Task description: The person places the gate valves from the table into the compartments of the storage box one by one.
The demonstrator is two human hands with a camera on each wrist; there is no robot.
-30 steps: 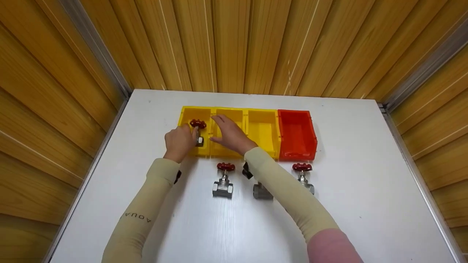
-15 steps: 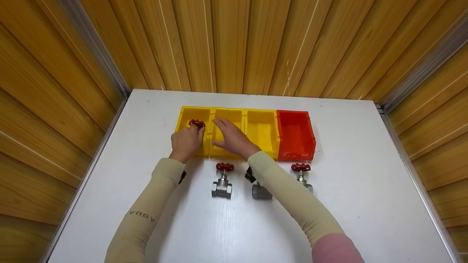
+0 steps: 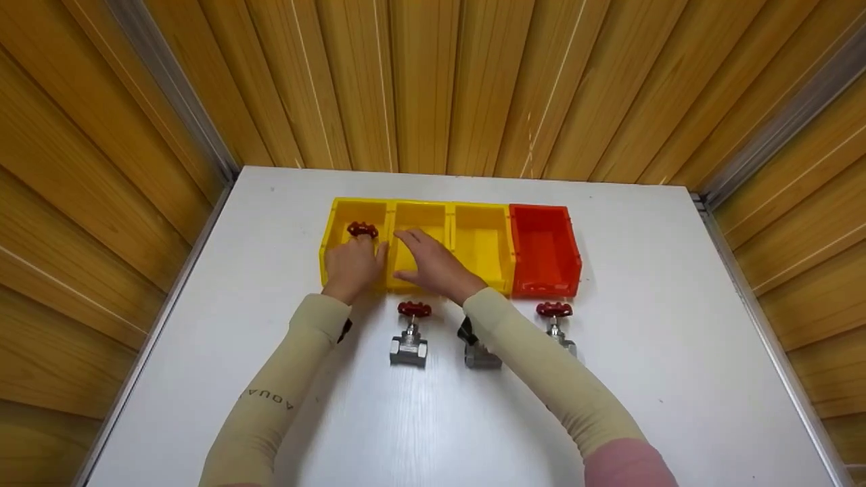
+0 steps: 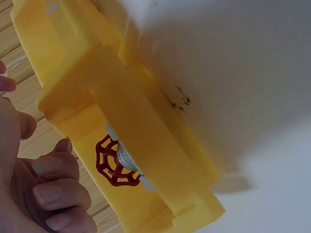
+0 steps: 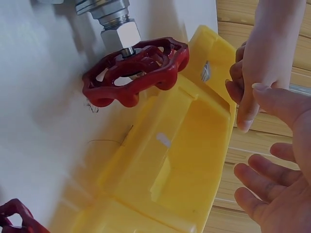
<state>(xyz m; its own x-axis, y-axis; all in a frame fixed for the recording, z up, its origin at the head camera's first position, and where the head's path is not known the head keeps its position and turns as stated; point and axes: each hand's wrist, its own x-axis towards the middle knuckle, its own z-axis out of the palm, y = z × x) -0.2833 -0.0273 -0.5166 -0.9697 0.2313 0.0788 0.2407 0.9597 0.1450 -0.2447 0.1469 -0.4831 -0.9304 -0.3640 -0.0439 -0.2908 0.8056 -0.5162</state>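
My left hand (image 3: pixel 353 267) hovers over the leftmost yellow bin (image 3: pixel 327 237). Inside that bin lies a gate valve, its red handwheel (image 3: pixel 362 230) visible just beyond the fingers. The left wrist view shows the handwheel (image 4: pixel 115 180) apart from my left hand (image 4: pixel 53 194), whose fingers are loosely bent around nothing. Most of the valve body is hidden by the bin's front wall. My right hand (image 3: pixel 436 264) is spread above the second yellow bin (image 3: pixel 421 204), holding nothing; its fingers (image 5: pixel 262 179) look extended in the right wrist view.
On the white table before the bins stand a valve (image 3: pixel 408 348), a second one (image 3: pixel 482 357) partly covered by the right forearm, and a third (image 3: pixel 555 328) at right. Another yellow bin (image 3: pixel 484 250) and a red bin (image 3: pixel 544 250) continue the row. Wood-patterned panels enclose the table.
My left hand has moved slightly right and let go of the valve, which now sits in the leftmost bin. The right hand has shifted slightly towards me, still spread.
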